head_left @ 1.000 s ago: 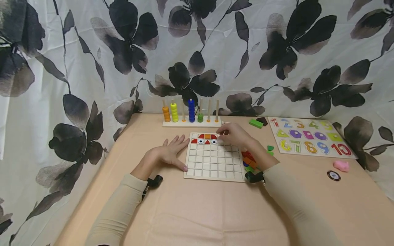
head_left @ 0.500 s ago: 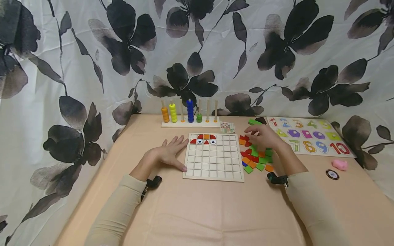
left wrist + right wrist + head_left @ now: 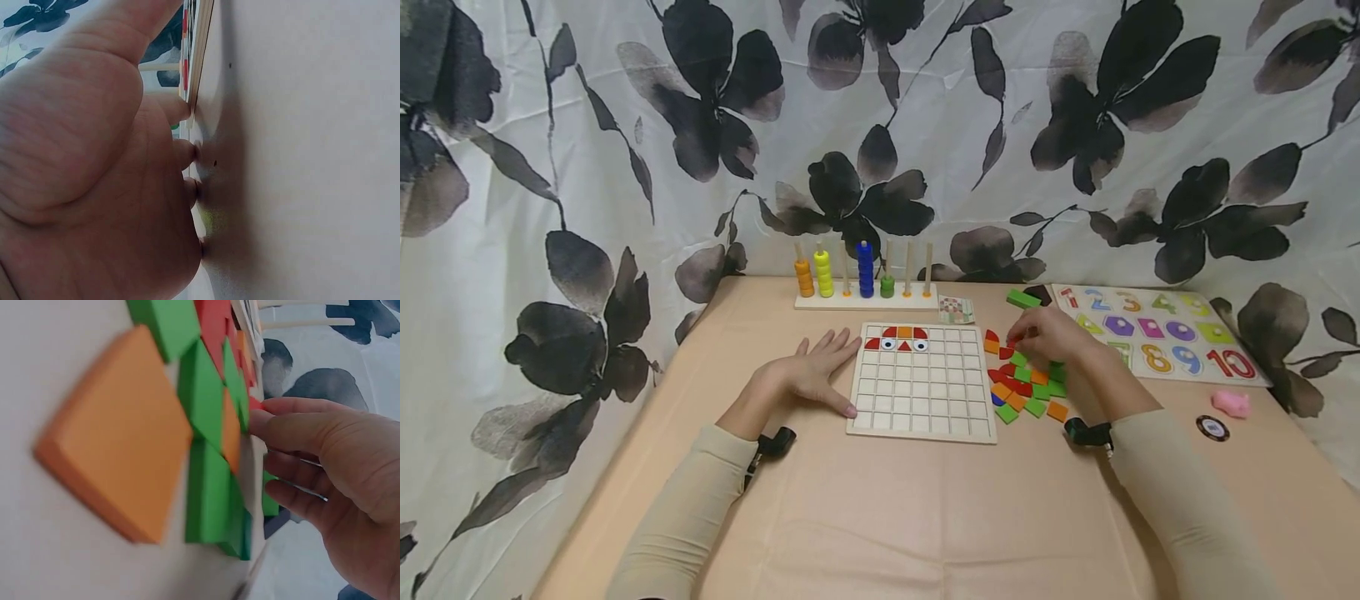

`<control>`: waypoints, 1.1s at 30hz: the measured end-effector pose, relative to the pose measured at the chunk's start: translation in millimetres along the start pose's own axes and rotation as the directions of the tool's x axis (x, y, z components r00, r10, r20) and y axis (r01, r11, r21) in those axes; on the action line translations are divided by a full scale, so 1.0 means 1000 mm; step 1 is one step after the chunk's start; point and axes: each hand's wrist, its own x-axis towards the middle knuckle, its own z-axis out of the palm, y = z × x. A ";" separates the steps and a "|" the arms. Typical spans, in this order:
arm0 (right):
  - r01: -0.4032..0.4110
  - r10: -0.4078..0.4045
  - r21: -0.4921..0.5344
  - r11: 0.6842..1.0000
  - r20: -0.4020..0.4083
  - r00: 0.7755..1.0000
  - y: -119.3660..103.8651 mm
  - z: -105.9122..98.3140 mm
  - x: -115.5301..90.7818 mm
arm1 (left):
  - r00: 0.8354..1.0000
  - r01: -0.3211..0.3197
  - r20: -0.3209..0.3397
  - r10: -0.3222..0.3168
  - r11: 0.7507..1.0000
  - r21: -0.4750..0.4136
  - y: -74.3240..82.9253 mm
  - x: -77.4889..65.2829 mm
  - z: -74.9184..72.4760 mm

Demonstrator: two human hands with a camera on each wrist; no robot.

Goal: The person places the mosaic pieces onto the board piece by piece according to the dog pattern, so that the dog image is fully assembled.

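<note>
A white grid board (image 3: 925, 383) lies flat on the table. Red, orange and eye-printed tiles (image 3: 896, 339) fill squares at its upper left. My left hand (image 3: 811, 373) rests spread on the table along the board's left edge, its thumb at the lower left corner. In the left wrist view the palm (image 3: 94, 156) faces the camera. To the right of the board, my right hand (image 3: 1051, 335) is over a pile of loose tiles (image 3: 1021, 390). In the right wrist view its thumb and index finger pinch a small red tile (image 3: 255, 404), mostly hidden by the fingertips.
Behind the board stands a bead-peg rack (image 3: 867, 302), with a small picture card (image 3: 956, 310) beside it. A number puzzle (image 3: 1157, 333), a green block (image 3: 1023, 298), a pink toy (image 3: 1231, 404) and a round black-and-white disc (image 3: 1213, 428) lie to the right.
My right hand has moved from the board's upper squares rightward to the loose tiles, where its fingers have closed on a red one. The left hand has stayed in place.
</note>
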 end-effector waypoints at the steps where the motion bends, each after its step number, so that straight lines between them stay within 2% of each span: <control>1: -0.012 0.012 0.000 1.000 0.007 1.000 0.000 -0.002 -0.001 | 1.000 -0.001 0.000 0.001 1.000 0.002 0.000 0.000 0.000; 6: -0.076 0.076 0.021 0.997 -0.002 0.997 -0.002 -0.008 -0.003 | 1.000 -0.002 0.000 0.002 1.000 0.003 0.000 -0.001 0.000; 8: -0.072 0.073 0.053 0.996 -0.027 0.997 -0.006 -0.009 -0.001 | 1.000 -0.001 0.002 0.001 1.000 0.000 0.000 -0.001 0.000; 13: -0.021 0.035 0.168 0.986 -0.083 0.996 -0.032 -0.004 0.014 | 1.000 -0.003 0.000 0.003 1.000 -0.011 -0.001 -0.002 0.000; 18: -0.024 0.041 0.248 0.969 -0.064 0.997 -0.063 0.012 0.036 | 1.000 -0.006 -0.005 0.006 1.000 -0.023 -0.001 -0.003 0.001; 22: 0.055 -0.044 0.238 0.970 -0.054 0.998 -0.080 0.029 0.049 | 1.000 -0.014 -0.008 0.014 0.999 -0.029 -0.001 -0.003 0.001; 24: 0.073 -0.062 0.223 0.972 -0.056 0.997 -0.086 0.036 0.052 | 1.000 -0.017 -0.008 0.017 1.000 -0.026 -0.001 -0.002 0.001; 33: 0.005 0.001 0.187 0.982 -0.034 0.999 -0.099 0.052 0.055 | 1.000 -0.014 -0.008 0.014 1.000 -0.005 -0.003 -0.002 0.001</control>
